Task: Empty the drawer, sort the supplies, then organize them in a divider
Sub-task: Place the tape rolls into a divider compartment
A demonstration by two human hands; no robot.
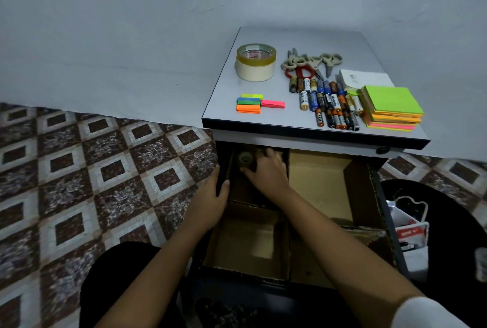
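The right hand (266, 169) is grasping a small tape roll (245, 159), thumb beneath it, apparently seating it in the back-left compartment of the cardboard divider (316, 182) inside the drawer (387, 211). The left hand (212, 197) is gripping the drawer's left wall, likely steadying it. Batteries (326, 103), scissors (308, 64) and sticky notes (392, 106) are lying grouped on the cabinet top (284, 122), probably awaiting compartments.

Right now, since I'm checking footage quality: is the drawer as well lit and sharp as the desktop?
Head view: no; the desktop is well lit and sharp, the drawer lies in shadow at its back, the tape roll in the right hand dim and soft.
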